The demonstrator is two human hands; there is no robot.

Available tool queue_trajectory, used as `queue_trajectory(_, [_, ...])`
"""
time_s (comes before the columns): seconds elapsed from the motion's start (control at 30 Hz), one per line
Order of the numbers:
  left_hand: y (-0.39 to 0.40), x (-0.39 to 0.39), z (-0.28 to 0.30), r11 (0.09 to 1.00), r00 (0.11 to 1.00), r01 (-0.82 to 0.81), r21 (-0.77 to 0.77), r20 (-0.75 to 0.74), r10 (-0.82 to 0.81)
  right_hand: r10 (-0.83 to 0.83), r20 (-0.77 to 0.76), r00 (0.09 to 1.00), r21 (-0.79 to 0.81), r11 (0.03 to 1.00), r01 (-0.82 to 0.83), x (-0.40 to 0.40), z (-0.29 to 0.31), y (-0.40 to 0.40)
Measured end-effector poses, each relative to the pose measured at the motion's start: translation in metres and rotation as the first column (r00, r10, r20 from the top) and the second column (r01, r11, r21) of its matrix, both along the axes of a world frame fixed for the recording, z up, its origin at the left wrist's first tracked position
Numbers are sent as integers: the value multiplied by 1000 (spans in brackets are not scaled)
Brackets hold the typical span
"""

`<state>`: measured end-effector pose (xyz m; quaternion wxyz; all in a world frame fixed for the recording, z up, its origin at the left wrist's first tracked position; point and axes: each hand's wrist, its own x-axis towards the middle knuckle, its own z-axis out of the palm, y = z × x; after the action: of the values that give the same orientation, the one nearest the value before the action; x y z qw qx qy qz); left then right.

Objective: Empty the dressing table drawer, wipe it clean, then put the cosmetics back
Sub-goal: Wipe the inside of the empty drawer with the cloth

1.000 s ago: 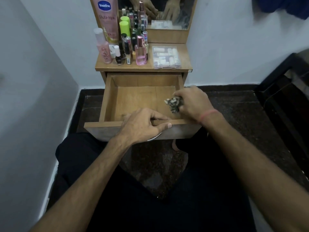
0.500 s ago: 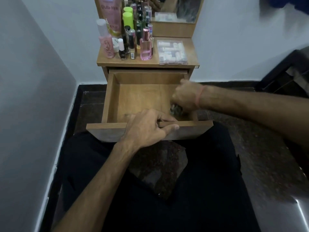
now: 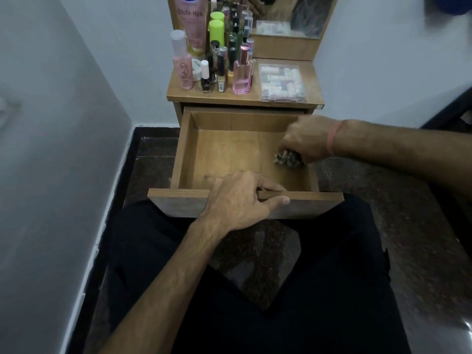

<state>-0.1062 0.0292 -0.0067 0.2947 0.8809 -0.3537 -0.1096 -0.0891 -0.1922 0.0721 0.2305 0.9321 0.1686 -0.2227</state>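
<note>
Both of your hands are at the drawer (image 3: 222, 154), which stands pulled well out from the dressing table (image 3: 176, 94) over your lap; it is a shallow box of light brown wood, its floor bare wood with a few faint marks, and its front panel shows a darker, greyer face toward you. Your left hand (image 3: 240, 200) grasps the top edge of that front panel near its middle, the fingers hooked over the rim into the drawer and the thumb laid along the outer face. Your right hand (image 3: 306, 141), a pink band at its wrist, is clenched around a crumpled mottled cloth (image 3: 287, 159) and presses it down on the drawer floor beside the right wall, in the near right part of the box; only a bunch of the cloth shows below the knuckles. On the tabletop behind, the cosmetics (image 3: 219, 70) stand packed together at the left: a pink bottle with a white cap (image 3: 181, 66), a tall pink tube (image 3: 191, 24) leaning at the back, a lime-capped bottle (image 3: 216, 31), small nail polish bottles and a pink perfume bottle (image 3: 242, 72). Just to their right lies a clear plastic box (image 3: 282, 83) of small white items, in front of the mirror (image 3: 288, 16).
</note>
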Motion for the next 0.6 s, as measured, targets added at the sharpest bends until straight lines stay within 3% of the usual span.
queue_trajectory(0.13, [-2,1,-6,1000,1000,4,13,30,-4,-93,-286,954,66,991,116,-31,13,13])
queue_trajectory(0.27, [-3,0,-6,1000,999,-1,1,42,1,-137,-308,941,55,985,162,-15,17,14])
queue_trajectory(0.43, [-2,-1,-6,1000,999,-7,-11,42,7,-70,51,996,-229,970,80,12,0,22])
queue_trajectory(0.47, [-2,-1,-6,1000,999,-10,-7,40,10,-70,127,989,-245,964,100,29,-35,5])
queue_trajectory(0.53, [-3,-1,-6,1000,999,-8,10,44,7,-232,181,956,-106,962,253,56,-102,-21])
queue_trajectory(0.6, [-3,-1,-6,1000,998,-2,19,60,1,-363,246,899,85,932,353,61,-118,-18])
